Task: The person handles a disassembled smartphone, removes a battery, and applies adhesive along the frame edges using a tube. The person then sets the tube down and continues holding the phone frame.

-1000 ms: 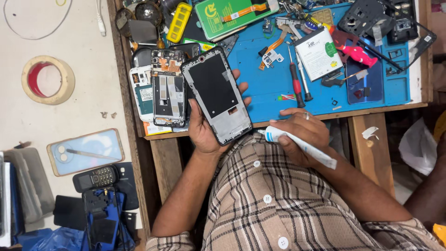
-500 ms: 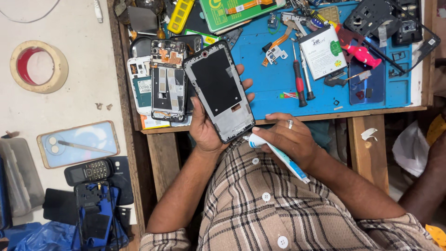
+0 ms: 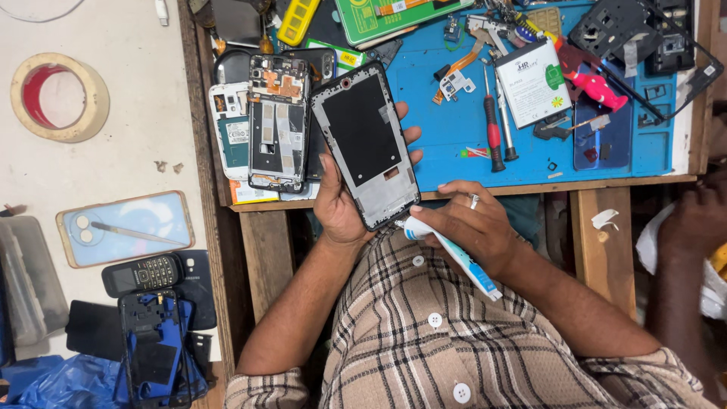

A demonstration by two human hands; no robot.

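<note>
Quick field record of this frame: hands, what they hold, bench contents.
left hand: holds black phone frame, tilted, inner side up, over bench edge
right hand: grips white-and-blue glue tube, nozzle end at the frame's lower corner; ring on one finger
blue work mat: red-handled screwdriver, white battery, pink tool
left of frame: opened phone with board exposed
white surface: tape roll, keypad phone

The lower corner of the phone frame (image 3: 365,144) is covered by the left hand (image 3: 338,203). The glue tube (image 3: 451,257) is half wrapped by the right hand (image 3: 471,227); its nozzle cannot be made out.
</note>
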